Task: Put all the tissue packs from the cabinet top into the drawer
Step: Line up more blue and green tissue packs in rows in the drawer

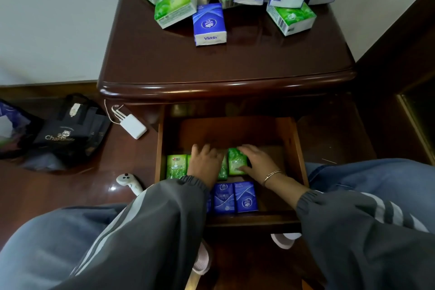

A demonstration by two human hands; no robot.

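Note:
Several green and blue tissue packs are piled at the back of the dark wooden cabinet top (226, 63); a blue Vinda pack (209, 24) stands nearest the front. Below, the drawer (299, 148) is pulled out. It holds green packs in a row, one at the left (176, 165), and blue packs (235, 196) along the front. My right hand (255, 162) grips a green pack (236, 161) at the right end of the row. My left hand (204, 161) lies flat on the green packs beside it, fingers spread.
A white power bank with a cable (133, 126) and a white controller (129, 182) lie on the floor left of the drawer. A black bag (70, 132) sits further left. My knees flank the drawer. A dark furniture edge stands at the right.

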